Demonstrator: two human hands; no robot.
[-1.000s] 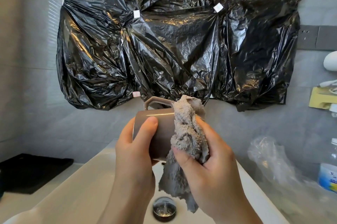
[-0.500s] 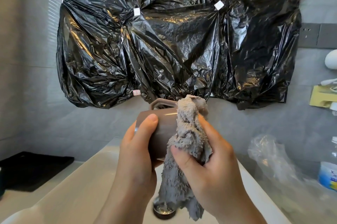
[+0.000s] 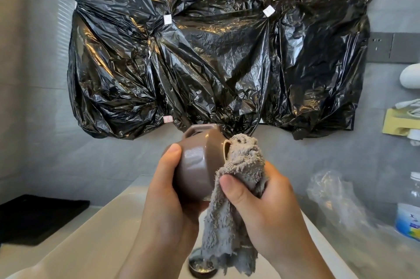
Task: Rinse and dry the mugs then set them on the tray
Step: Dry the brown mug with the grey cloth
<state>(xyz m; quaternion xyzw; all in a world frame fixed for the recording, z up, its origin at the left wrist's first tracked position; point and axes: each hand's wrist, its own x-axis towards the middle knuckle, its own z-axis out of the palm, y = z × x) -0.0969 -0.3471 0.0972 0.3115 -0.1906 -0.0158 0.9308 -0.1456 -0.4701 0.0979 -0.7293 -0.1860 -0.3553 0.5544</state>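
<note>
Left hand (image 3: pixel 168 206): grip closed around the body of a brown mug (image 3: pixel 200 160), thumb laid along the near side, remaining fingers hidden behind the mug. The mug is held in the air above the sink (image 3: pixel 91 240), tipped on its side with its mouth turned to the right and its handle (image 3: pixel 197 130) uppermost.

Right hand (image 3: pixel 261 208): grip pinched shut on a grey fluffy cloth (image 3: pixel 241 176), thumb pressing the cloth against the curled fingers. The upper bunch of the cloth sits at the mug's rim and partly inside the opening; the loose tail hangs down between the two hands toward the drain (image 3: pixel 202 266), which is partly covered by it.

Surroundings: the sink is pale and sits directly below both hands. A black tray (image 3: pixel 38 217) lies on the table at far left, well apart from the mug. Crumpled black plastic sheeting (image 3: pixel 216 51) covers the wall behind, fixed with small white tape squares. At right, a crumpled clear plastic bag (image 3: pixel 334 194) and a clear bottle with a blue label (image 3: pixel 409 217) stand near the sink edge.
</note>
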